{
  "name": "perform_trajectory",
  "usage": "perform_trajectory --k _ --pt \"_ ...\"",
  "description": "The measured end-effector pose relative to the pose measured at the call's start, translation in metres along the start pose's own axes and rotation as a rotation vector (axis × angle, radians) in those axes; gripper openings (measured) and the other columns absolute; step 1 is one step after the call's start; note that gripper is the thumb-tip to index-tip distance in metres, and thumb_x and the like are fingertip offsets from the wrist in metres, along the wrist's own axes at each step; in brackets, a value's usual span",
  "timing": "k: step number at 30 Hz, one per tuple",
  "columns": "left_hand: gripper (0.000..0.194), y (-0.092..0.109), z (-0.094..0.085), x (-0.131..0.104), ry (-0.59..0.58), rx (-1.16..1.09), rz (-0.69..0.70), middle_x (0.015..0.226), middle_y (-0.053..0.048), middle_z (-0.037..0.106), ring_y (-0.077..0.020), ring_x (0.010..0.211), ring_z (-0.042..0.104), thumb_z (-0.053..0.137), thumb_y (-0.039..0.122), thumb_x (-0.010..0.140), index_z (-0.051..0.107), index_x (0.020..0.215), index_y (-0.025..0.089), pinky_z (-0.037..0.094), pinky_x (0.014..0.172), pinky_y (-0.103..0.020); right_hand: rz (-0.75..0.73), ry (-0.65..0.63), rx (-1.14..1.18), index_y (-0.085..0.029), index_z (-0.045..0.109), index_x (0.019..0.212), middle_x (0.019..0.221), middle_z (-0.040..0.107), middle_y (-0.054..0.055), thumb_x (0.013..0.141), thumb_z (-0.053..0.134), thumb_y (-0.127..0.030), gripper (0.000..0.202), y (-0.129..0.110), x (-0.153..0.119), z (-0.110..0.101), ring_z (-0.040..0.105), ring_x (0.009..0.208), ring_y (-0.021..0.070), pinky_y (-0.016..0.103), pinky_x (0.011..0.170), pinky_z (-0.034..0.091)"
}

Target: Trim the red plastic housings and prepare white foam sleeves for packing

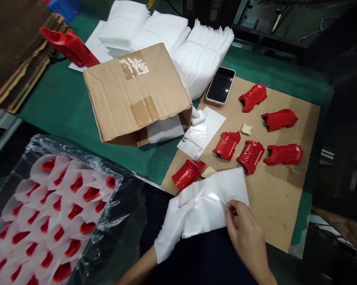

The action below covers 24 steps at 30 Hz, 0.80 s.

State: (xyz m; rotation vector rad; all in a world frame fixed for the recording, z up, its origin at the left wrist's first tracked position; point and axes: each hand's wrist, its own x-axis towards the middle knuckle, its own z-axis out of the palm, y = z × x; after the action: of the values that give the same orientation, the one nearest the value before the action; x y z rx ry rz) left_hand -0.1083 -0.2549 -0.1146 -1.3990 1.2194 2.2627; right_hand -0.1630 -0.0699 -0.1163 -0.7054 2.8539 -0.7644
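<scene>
A glossy white plastic sheet or bag (208, 204) is held up in front of me between both hands. My left hand (174, 221), in a white glove, grips its left side, the fingers partly hidden behind it. With bare thumb and fingers pinched, my right hand (246, 231) has hold of its right part. Just beyond lies a red plastic housing (188, 173), close to the sheet's upper left. Another red housing (250, 156) rests on the cardboard sheet (281, 209) past the upper edge. Whether anything is inside the white plastic I cannot tell.
An open carton (139, 87) stands on the green table (68, 103), with white sheet stacks (202, 51) behind it. A phone (221, 85) and several more red housings (283, 154) lie to the right. At lower left, a plastic-lined container (107, 217) holds wrapped red parts.
</scene>
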Motion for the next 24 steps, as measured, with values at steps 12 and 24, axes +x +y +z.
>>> perform_trajectory --k 12,24 --pt "0.04 0.005 -0.004 0.007 0.018 0.027 0.103 0.103 -0.012 0.077 -0.0333 0.096 0.072 0.08 0.036 0.072 0.075 0.104 0.013 0.057 0.091 -0.044 -0.465 -0.361 -0.326 -0.02 0.055 0.092 0.075 0.054 0.003 0.098 0.038 -0.015 0.019 0.017 0.021 -0.028 0.059 0.06 0.0196 0.032 0.055 0.042" --pt "0.039 0.002 0.006 0.012 0.045 0.109 0.206 0.111 -0.011 0.076 -0.0298 0.107 0.069 0.072 0.031 0.077 0.074 0.11 0.012 0.054 0.097 -0.038 -0.643 -0.491 -0.116 -0.019 0.061 0.092 0.078 0.065 0.002 0.104 0.035 -0.014 0.029 0.038 0.033 -0.038 0.062 0.063 0.015 0.029 0.057 0.039"
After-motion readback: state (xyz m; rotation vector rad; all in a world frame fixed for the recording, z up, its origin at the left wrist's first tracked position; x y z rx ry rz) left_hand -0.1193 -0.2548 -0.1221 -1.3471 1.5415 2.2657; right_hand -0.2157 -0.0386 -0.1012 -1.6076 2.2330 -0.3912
